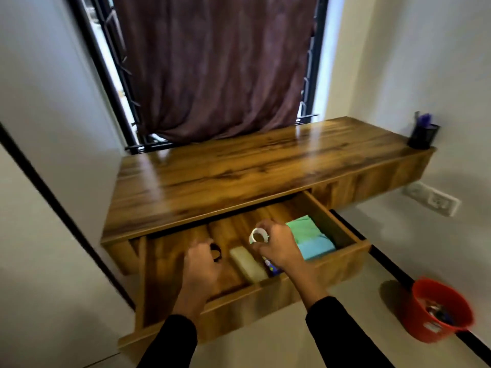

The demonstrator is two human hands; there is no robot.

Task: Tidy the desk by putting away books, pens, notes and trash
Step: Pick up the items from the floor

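Observation:
The wooden desk (239, 166) has its left drawer (265, 290) pulled out. Both my hands are over the drawer. My right hand (279, 245) grips a white tape roll (258, 235) above the drawer's middle. My left hand (202, 264) is closed around a small black ring-shaped object (215, 252), partly hidden by my fingers. Inside the drawer lie a beige oblong block (248, 264), a blue item (272, 268) half hidden under my right wrist, and green and light-blue books (310, 237) at the right end.
A black pen holder (423, 136) with pens stands at the desk's far right corner. A red bucket (438, 309) holding trash sits on the floor at right. A wall socket (431, 199) is under the desk's right end. A brown curtain (218, 67) hangs behind.

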